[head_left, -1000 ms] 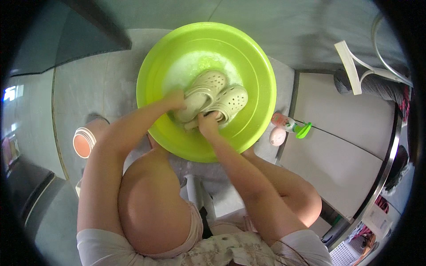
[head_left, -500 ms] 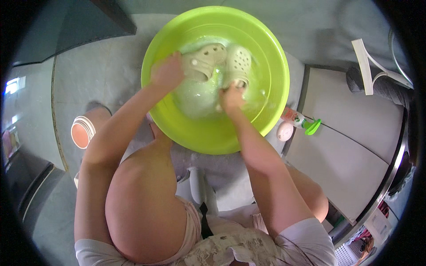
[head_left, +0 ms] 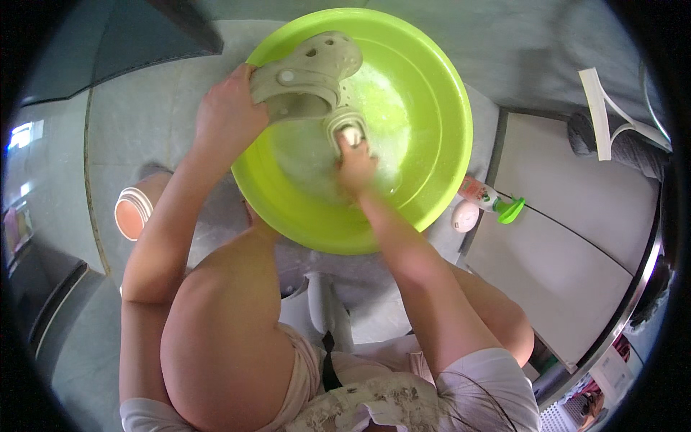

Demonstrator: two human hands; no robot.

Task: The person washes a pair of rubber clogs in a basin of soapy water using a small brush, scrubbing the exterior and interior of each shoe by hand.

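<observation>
Two hands [head_left: 229, 111] [head_left: 354, 167], each gripping a clog [head_left: 306, 75] [head_left: 345, 124], inside basin rim [head_left: 461, 144].

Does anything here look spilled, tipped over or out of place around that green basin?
One thing: a small bottle with a green cap lies on its side on the floor, right of the round lime-green plastic basin. Otherwise nothing stands out. The left hand holds a beige perforated foam clog over the soapy water, and the right hand grips another.

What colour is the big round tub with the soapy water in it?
The big round plastic tub is bright lime green. The head view shows it.
</observation>
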